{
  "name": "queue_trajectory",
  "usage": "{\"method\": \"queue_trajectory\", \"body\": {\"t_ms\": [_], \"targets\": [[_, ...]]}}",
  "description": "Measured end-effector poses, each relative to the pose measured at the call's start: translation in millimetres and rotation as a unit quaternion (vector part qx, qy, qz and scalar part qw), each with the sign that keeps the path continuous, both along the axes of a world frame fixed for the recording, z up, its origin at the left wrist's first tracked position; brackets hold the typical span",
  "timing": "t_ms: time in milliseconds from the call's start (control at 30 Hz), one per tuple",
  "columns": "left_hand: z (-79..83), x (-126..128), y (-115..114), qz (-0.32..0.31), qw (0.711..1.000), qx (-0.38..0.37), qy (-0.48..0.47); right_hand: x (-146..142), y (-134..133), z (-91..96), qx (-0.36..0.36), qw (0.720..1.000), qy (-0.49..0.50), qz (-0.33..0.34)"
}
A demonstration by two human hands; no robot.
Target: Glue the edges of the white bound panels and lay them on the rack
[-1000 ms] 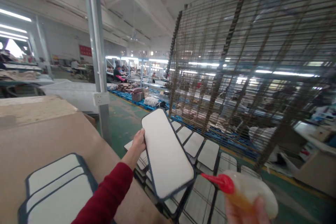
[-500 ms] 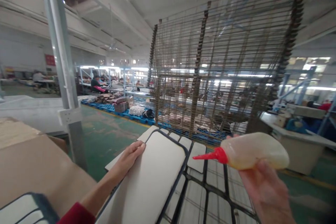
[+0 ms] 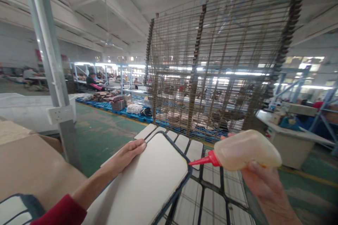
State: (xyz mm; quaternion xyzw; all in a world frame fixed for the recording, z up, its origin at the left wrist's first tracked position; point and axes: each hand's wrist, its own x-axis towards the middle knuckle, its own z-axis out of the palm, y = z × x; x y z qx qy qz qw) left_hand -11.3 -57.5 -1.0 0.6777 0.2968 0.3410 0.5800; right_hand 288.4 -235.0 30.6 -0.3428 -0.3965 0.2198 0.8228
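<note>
My left hand (image 3: 133,150) grips the upper left edge of a white panel (image 3: 155,168) with rounded corners and a dark blue border, thumb on its face. The panel is tilted up toward me. My right hand (image 3: 260,179) is wrapped round a translucent squeeze bottle (image 3: 246,150) holding yellowish liquid. Its red nozzle (image 3: 204,160) points left, and the tip is at the panel's dark right edge near the upper corner; whether it touches I cannot tell. Behind and below, more white panels with dark borders (image 3: 215,202) lie in rows.
A tall wire rack (image 3: 195,66) stands just beyond the panels. On the left are a metal post (image 3: 50,49) with a socket box and a large brown carton (image 3: 34,161). Blue pallets (image 3: 132,116) with stacked material line the green floor. A worktable (image 3: 287,144) stands at right.
The bottle has moved left and its nozzle tip now meets the panel's edge in view, where before there was a gap. My left hand keeps its hold. The whole view has shifted slightly.
</note>
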Motion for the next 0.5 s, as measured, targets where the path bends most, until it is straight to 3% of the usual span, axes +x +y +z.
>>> {"method": "queue_trajectory", "body": {"t_ms": [167, 267, 367, 500], "targets": [[-10.7, 0, 10, 0.002, 0.999, -0.028, -0.032, -2, 3, -33.1, -0.012, 0.998, -0.004, 0.054], [-16.9, 3, 17, 0.043, 0.996, -0.057, -0.056, -12, 5, -46.1, -0.032, 0.994, 0.081, 0.067], [-21.0, 6, 19, 0.081, 0.991, -0.079, -0.07, -19, 10, -42.7, -0.043, 0.98, 0.194, 0.012], [-23.8, 8, 18, 0.082, 0.99, -0.09, -0.072, -16, 21, -29.9, -0.011, 0.981, 0.189, -0.048]]}}
